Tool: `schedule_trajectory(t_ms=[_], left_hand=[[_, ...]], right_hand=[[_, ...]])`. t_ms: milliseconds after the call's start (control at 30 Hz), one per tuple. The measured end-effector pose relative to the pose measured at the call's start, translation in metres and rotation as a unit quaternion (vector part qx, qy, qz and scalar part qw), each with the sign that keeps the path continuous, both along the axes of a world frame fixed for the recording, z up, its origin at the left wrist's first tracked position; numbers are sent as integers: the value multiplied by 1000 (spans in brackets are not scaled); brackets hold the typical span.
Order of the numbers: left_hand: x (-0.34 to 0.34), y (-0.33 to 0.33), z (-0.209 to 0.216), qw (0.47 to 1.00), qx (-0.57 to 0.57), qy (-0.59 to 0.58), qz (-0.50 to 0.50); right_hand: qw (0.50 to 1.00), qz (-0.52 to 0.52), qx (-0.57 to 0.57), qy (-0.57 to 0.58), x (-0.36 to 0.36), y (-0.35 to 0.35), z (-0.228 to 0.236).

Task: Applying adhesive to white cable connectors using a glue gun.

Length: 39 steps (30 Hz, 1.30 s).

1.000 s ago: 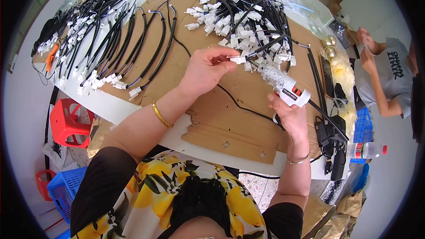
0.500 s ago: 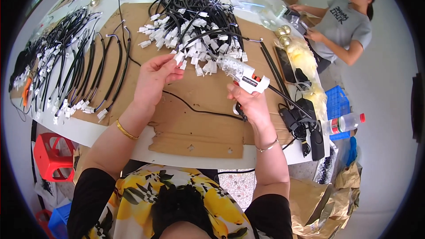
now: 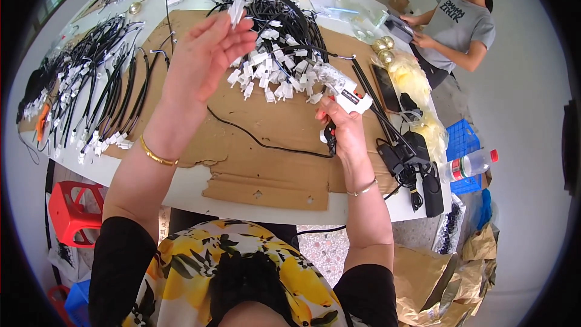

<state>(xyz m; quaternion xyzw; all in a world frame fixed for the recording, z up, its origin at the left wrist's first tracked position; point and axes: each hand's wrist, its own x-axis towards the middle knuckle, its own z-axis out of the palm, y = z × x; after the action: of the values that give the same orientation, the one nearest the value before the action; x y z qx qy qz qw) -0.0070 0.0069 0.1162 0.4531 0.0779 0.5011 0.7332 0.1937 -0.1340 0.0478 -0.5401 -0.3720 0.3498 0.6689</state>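
Observation:
My left hand (image 3: pixel 209 51) is raised over the far left part of the cardboard, pinching a white plastic connector (image 3: pixel 236 11) between thumb and forefinger. The other fingers are loosely spread. Around my right hand (image 3: pixel 344 127) is the grip of a white hot glue gun (image 3: pixel 348 97), its front wrapped in crumpled silver foil. The nozzle points left, next to a large pile of black cables (image 3: pixel 290 21) with white connectors (image 3: pixel 266 72) at the near ends. My left forearm and hand hide part of the cables laid in a row.
More black cables (image 3: pixel 109 91) lie in a row at the left, beside an orange-handled tool (image 3: pixel 42 122). Power adapters (image 3: pixel 417 151), black rods and gold balls (image 3: pixel 385 48) stand along the right. A co-worker (image 3: pixel 463 24) stands beyond the table. A thin cord (image 3: pixel 266 143) crosses the cardboard (image 3: pixel 272 172).
My left hand has lifted away from the pile's near edge, up and to the left, with the connector. My right hand and the glue gun have barely moved.

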Motion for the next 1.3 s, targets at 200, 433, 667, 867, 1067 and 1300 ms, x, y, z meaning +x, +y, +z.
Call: schedule_trajectory(t_ms=[200, 433, 667, 867, 1067, 1300], left_hand=[[-7, 8, 19, 999, 25, -25, 18], [-10, 9, 14, 999, 31, -14, 33], [-19, 6, 1, 999, -8, 8, 40], [-22, 7, -13, 999, -9, 7, 49], [-18, 12, -30, 999, 0, 7, 50], [-21, 22, -51, 997, -13, 47, 63]], right_hand=[[1000, -21, -16, -3, -4, 0, 5], [1000, -12, -10, -9, -2, -3, 0], [1000, -9, -4, 10, -4, -2, 0], [1000, -3, -5, 10, -5, 2, 0], [999, 5, -18, -28, 1, -2, -2], [1000, 5, -27, -3, -1, 3, -2]])
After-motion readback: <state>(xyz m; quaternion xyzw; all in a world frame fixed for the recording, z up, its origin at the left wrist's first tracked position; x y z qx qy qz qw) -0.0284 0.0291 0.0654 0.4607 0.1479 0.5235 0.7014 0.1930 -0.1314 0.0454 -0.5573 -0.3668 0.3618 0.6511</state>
